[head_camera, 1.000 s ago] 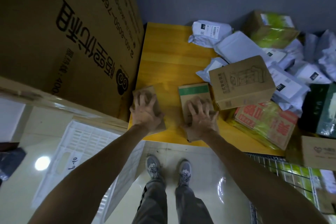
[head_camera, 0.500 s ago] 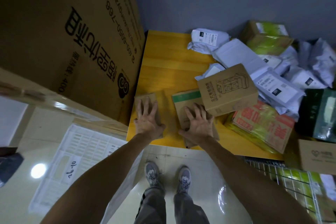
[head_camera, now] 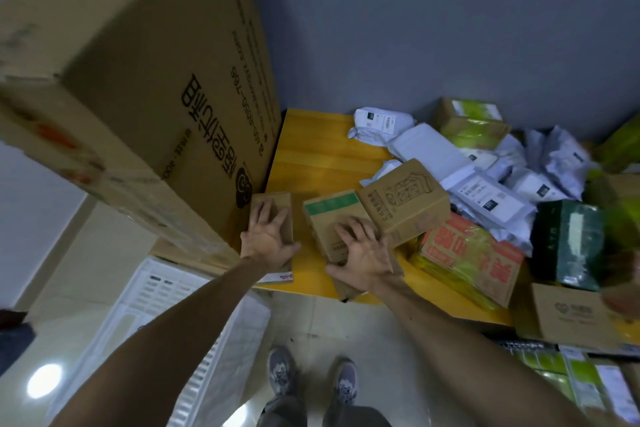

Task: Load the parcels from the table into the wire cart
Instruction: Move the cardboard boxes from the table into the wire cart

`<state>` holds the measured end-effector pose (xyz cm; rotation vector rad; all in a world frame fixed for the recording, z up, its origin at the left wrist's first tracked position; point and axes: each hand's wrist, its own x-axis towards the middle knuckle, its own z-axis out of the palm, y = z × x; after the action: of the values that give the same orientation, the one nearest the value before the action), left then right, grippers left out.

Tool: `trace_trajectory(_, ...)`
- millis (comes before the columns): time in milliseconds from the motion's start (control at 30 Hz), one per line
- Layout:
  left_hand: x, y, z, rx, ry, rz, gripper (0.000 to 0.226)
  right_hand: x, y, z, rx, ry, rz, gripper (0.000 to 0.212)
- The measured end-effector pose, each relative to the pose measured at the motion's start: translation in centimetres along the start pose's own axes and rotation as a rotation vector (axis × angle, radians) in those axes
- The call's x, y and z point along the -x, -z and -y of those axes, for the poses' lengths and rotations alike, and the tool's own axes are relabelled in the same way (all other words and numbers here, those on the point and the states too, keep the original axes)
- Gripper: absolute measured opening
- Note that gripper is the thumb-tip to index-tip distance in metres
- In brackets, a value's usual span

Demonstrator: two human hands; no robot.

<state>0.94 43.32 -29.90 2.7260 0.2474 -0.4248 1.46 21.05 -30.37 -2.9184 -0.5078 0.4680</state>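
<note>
Left grip (head_camera: 268,241) lies flat, fingers straight, on a small brown box (head_camera: 277,204). Right grip (head_camera: 363,251) clasps a green-striped box (head_camera: 329,215), thumb round its side. Both boxes have slid nearer since earlier, overhanging the yellow worktop (head_camera: 311,156) at its front edge.

both my bare forearms reach forward, side by side. my left hand (head_camera: 268,239) lies palm down on a small box (head_camera: 275,201), fingers straight and spread. my right hand (head_camera: 363,253) grips the green-striped box (head_camera: 329,215), fingers bent on top, thumb hooked at its near edge.
</note>
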Motion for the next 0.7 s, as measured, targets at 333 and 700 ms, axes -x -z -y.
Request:
trace_trajectory(333,3.4,6.6,-4.9,-0.041,-0.012,-0.175,0.084,1.5,8.0,-0.7,-0.011,0.025,-0.132,0.092)
trace_trajectory(700,6.8,9.8,-8.8,-0.159,-0.174,-0.224,0.083,6.1,11.5,-2.9,-0.04,-0.083,-0.297,0.088)
